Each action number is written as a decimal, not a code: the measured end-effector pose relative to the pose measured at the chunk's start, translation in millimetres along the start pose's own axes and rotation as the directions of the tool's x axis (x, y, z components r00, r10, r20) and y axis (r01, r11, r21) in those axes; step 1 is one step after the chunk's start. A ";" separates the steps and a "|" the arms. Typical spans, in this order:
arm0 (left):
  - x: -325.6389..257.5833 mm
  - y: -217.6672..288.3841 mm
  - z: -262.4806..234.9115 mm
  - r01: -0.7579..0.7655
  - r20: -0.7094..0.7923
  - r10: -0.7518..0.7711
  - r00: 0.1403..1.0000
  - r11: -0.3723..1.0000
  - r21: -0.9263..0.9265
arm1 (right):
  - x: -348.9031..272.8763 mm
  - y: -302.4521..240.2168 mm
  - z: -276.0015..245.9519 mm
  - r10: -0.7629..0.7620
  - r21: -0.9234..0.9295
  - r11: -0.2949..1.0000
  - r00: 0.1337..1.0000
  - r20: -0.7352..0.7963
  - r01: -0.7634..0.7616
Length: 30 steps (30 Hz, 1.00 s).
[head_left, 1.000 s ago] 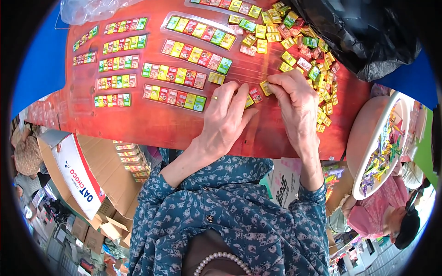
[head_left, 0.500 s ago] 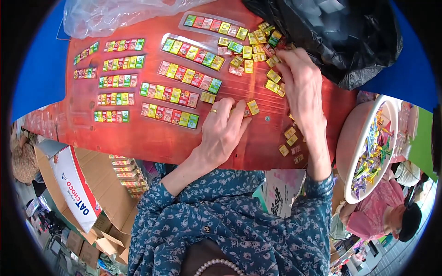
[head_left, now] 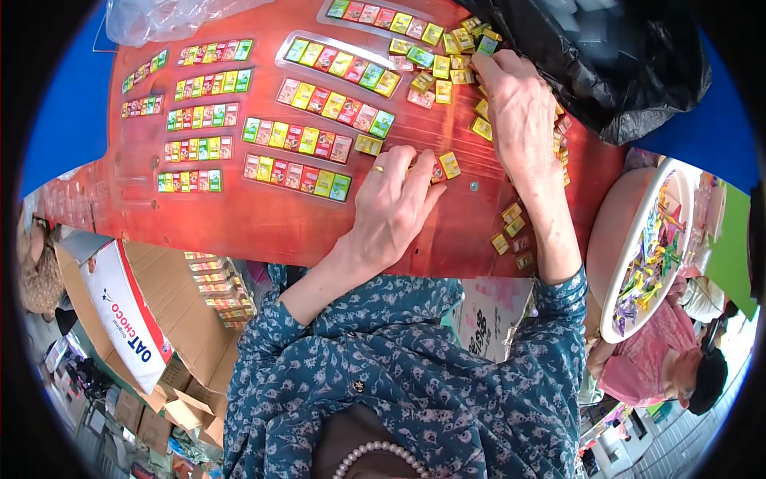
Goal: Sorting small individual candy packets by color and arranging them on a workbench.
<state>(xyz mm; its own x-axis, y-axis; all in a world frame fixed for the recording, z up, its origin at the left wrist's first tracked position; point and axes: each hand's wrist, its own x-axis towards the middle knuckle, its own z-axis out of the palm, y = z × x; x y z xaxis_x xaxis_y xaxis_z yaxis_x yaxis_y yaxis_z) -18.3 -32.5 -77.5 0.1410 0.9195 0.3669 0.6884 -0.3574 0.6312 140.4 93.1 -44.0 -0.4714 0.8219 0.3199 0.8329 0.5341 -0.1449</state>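
Note:
My left hand (head_left: 391,211), with a ring on one finger, is closed round a short row of small boxes (head_left: 450,164); a yellow one and a red one show past the fingertips, and the rest are hidden. Farther right, my right hand (head_left: 523,112) reaches over a loose pile of small coloured boxes (head_left: 443,90). Its fingers are bent together and touch a green box (head_left: 487,45); what is between them is hidden. A single yellow box (head_left: 368,144) lies beside my left hand, near clear plastic trays (head_left: 279,56) that hold rows of red, yellow and green boxes.
A black plastic bag (head_left: 614,96) lies at the back right, and a clear bag (head_left: 152,20) at the back left. A white basin (head_left: 610,239) with colourful wrapped pieces stands right. Lower left is an open carton (head_left: 191,319). Another person (head_left: 662,359) is at lower right.
My right hand has moved farther into the pile, up to the green box. The left hand stays closed on its row of boxes. The whole view has shifted slightly.

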 end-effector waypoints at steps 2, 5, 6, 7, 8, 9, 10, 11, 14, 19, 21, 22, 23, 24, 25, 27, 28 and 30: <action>0.3 -0.1 -0.1 -0.028 -0.007 0.028 1.000 1.000 0.006 | -0.4 1.2 1.9 0.010 0.029 1.000 1.000 -0.006 -0.010; -0.8 -0.5 -0.3 -0.022 -0.011 0.022 1.000 1.000 0.000 | 0.9 1.9 0.2 0.001 0.079 0.997 1.000 -0.012 0.000; -0.8 -0.1 0.2 -0.024 -0.012 0.024 1.000 1.000 -0.004 | 1.3 3.7 -1.6 -0.018 0.096 0.995 1.000 -0.010 0.018; -0.9 0.2 0.3 -0.023 -0.005 0.023 1.000 1.000 -0.003 | 0.7 6.3 -2.0 0.019 0.163 0.987 0.998 -0.051 -0.010; -0.6 0.5 0.9 -0.023 0.002 0.023 1.000 1.000 -0.002 | -0.3 9.4 -2.9 0.059 0.231 0.972 0.994 -0.091 -0.036; -1.2 0.3 0.2 -0.019 0.001 0.019 1.000 1.000 0.001 | -2.9 9.9 -5.5 0.109 0.266 0.961 0.988 -0.110 -0.076; -1.5 0.3 -0.5 -0.018 0.000 0.018 1.000 1.000 0.004 | -5.7 11.2 -9.7 0.111 0.287 0.955 0.990 -0.091 -0.081; -1.8 0.4 -0.7 -0.016 0.000 0.016 1.000 1.000 0.008 | -8.9 13.1 -13.9 0.114 0.307 0.948 0.991 -0.071 -0.087; -2.8 -1.5 0.5 -0.015 0.005 0.015 1.000 1.000 0.004 | -21.6 6.6 -25.1 0.109 0.389 0.914 0.993 0.035 -0.114; -0.1 0.1 0.9 -0.018 -0.009 0.018 1.000 1.000 0.019 | -44.4 -17.4 -29.6 0.089 0.208 0.970 0.981 0.172 -0.124; 0.3 0.6 1.7 -0.019 -0.014 0.019 1.000 1.000 0.024 | -48.7 -24.6 -30.1 0.131 0.158 0.975 0.980 0.147 -0.154; 0.3 0.6 2.0 -0.020 -0.017 0.021 1.000 1.000 0.022 | -49.6 -26.7 -29.5 0.130 0.159 0.975 0.980 0.148 -0.154; 0.1 0.4 2.0 -0.022 -0.022 0.022 1.000 1.000 0.020 | -50.6 -28.4 -28.7 0.145 0.150 0.975 0.979 0.145 -0.167; 0.1 0.3 2.3 -0.022 -0.022 0.022 1.000 1.000 0.020 | -51.3 -28.8 -28.2 0.161 0.138 0.974 0.977 0.141 -0.180; 0.0 0.1 2.7 -0.021 -0.024 0.021 0.999 1.000 0.020 | -52.2 -28.7 -27.9 0.161 0.137 0.974 0.977 0.141 -0.180; -0.1 0.5 2.5 -0.018 -0.027 0.019 0.999 1.000 0.023 | -53.6 -28.4 -26.6 0.149 0.176 0.970 0.980 0.129 -0.171; 0.4 1.1 1.8 -0.008 -0.008 0.009 1.000 1.000 0.028 | -54.2 -29.6 -26.2 0.147 0.178 0.969 0.981 0.130 -0.169; 0.6 1.1 1.9 0.003 0.012 -0.003 1.000 1.000 0.030 | -56.5 -33.7 -27.4 0.170 0.321 0.922 0.971 0.169 -0.217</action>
<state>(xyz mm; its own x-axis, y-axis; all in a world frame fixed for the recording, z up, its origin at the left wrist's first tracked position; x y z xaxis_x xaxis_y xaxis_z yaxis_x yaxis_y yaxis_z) -16.1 -32.0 -77.8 0.1473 0.9225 0.3568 0.7100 -0.3498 0.6112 147.0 23.3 -31.6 -0.3654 0.9221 0.1273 0.7769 0.3774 -0.5040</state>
